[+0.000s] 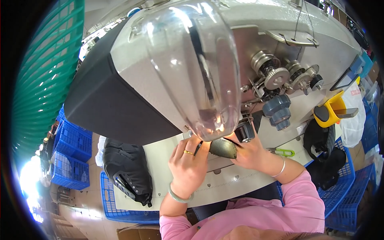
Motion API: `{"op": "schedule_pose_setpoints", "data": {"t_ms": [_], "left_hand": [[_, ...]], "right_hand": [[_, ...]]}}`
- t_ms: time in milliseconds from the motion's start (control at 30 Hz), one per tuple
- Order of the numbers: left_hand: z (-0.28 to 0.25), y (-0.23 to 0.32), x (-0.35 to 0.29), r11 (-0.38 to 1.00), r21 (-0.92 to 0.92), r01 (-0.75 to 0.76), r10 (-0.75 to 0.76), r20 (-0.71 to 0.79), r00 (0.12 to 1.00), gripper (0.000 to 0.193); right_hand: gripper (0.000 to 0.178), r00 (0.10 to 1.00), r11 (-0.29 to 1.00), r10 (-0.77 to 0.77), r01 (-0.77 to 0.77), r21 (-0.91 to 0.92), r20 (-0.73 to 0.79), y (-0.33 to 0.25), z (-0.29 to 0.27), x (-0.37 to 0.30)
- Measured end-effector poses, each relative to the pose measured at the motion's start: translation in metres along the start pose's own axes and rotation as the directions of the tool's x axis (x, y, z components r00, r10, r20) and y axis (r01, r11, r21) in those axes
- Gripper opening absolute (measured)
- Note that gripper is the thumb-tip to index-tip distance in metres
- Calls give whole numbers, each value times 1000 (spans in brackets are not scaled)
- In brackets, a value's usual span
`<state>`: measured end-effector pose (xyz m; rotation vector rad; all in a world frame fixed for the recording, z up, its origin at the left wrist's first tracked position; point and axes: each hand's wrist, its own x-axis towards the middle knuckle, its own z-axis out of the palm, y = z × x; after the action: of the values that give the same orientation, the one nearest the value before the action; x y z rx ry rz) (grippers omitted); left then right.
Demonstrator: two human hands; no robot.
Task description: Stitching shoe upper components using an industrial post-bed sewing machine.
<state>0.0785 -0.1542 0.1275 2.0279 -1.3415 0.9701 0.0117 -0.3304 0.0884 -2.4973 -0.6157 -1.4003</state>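
Observation:
A sewing machine [152,72] fills the upper middle, with a clear plastic guard [196,80] over its needle area. Below the guard, a curved piece of dark, gold-sheened mesh [223,148] lies between my hands. My left hand [189,166] has its thumb and fingers closed at the piece's left edge; a thin dark tool, its kind unclear, shows between the fingers. On the piece's other side, my right hand [250,155] grips it, its fingertips partly hidden by the mesh and the machine's parts. The needle cannot be made out.
Black shoe uppers [128,172] are stacked on the table's left; more black uppers [323,148] sit over a blue basket [340,180] at right. Green-handled snips [285,152] lie beyond my right wrist, near a yellow holder [334,110]. A green fan cage [52,72] stands far left.

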Motion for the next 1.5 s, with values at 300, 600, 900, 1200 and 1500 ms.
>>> {"op": "schedule_pose_setpoints", "data": {"t_ms": [300,600,900,1200,1500], "left_hand": [[6,-12,5,904,-348,250,-269,-8,963,12],[5,8,-1,988,-113,108,-112,-27,993,30],[-3,2,-1,995,-100,22,-16,60,998,30],[-10,-2,7,996,-90,-4,17,144,989,29],[-13,-10,11,997,-58,-52,60,158,986,25]], "right_hand": [[30,978,980,178,-186,68,112,-14,-7,16],[36,974,978,192,-201,61,123,-16,-8,3],[41,979,973,189,-197,124,71,-13,-6,-3],[42,982,976,189,-191,105,26,-15,-2,-4],[38,982,977,189,-188,102,2,-18,-3,5]]}}
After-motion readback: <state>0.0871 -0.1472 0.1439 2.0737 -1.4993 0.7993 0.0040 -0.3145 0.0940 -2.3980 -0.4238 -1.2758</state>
